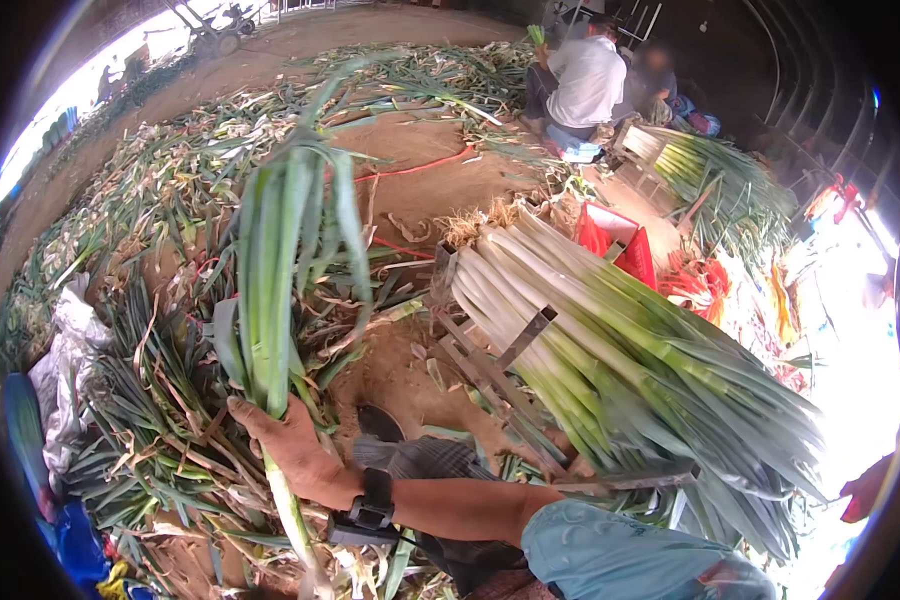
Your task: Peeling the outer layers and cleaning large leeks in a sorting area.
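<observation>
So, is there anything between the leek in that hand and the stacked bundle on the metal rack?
Nothing visible blocks it. The left hand holds the leek upright, leaves up, over the trimmings. Between it and the stacked leeks on the metal rack lies only bare dirt with loose scraps. The right hand is not in view.

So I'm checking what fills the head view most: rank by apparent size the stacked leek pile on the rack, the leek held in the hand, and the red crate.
1. Stacked leek pile
2. Held leek, though nearness to the camera enlarges it
3. Red crate, partly hidden behind the pile
</observation>
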### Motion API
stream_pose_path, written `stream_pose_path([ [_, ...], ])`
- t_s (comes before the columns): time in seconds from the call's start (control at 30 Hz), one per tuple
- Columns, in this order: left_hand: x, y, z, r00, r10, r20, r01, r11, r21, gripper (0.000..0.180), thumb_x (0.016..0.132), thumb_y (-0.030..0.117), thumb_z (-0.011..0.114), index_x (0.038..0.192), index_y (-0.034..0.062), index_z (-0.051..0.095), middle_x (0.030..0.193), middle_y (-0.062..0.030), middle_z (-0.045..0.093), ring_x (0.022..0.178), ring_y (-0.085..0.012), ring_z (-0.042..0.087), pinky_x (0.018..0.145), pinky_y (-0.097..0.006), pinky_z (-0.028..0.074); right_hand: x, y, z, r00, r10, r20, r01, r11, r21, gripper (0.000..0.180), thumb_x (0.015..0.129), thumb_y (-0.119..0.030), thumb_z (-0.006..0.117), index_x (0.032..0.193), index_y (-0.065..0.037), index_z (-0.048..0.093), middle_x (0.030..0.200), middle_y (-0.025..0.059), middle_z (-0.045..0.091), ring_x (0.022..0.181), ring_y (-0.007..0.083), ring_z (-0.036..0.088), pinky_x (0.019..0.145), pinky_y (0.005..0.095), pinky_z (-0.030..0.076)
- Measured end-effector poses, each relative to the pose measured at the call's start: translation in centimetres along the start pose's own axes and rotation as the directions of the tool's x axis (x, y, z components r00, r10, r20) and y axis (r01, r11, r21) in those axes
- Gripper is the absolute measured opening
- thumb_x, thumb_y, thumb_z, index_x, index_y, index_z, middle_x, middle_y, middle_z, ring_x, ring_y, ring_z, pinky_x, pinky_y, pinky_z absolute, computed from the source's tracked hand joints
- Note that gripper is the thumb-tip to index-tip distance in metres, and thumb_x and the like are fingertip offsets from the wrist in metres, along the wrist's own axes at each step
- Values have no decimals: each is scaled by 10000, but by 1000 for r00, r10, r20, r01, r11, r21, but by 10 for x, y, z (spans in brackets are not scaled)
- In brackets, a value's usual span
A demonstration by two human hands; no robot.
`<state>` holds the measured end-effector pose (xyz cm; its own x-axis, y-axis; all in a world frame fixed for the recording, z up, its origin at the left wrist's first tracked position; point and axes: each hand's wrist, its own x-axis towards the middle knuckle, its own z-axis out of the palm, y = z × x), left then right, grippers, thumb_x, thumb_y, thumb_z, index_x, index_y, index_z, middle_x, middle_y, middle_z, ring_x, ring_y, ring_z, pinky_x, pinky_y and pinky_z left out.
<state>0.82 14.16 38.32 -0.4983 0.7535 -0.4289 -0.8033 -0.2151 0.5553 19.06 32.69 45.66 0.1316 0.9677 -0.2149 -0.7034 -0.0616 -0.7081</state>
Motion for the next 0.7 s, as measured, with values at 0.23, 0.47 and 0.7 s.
stream_pose_path([
  [0.23, -9, 12, -5, 979, 198, 59, -206, 956, 209, 414, 869, 230, 557, 1223, 34, 470, 961, -72, 600, 792, -201, 571, 689, -299, 463, 9, -16, -5, 994, 59, -91, -46, 990, 131, 225, 835, -177, 623, 1033, -81, 578, 671, -31, 467, 502, 70, 427, 411, 217, 362],
  [0.47, -16, 19, 9, 920, 350, 176, -392, 837, 382, 388, 846, 189, 563, 1180, 3, 499, 960, -93, 605, 798, -211, 572, 689, -309, 466, 8, -17, -7, 994, 79, -77, -59, 971, 230, 248, 831, -195, 616, 1032, -53, 587, 733, -6, 500, 574, 86, 468, 432, 242, 402],
  [0.7, -6, -2, 52, 845, 426, 324, -534, 701, 472, 362, 823, 148, 570, 1138, -27, 528, 959, -113, 611, 804, -221, 574, 690, -319, 470, 17, -1, -11, 988, 72, -134, -33, 961, 275, 259, 821, -194, 626, 1020, -34, 584, 703, 14, 515, 556, 111, 482, 446, 254, 429],
])
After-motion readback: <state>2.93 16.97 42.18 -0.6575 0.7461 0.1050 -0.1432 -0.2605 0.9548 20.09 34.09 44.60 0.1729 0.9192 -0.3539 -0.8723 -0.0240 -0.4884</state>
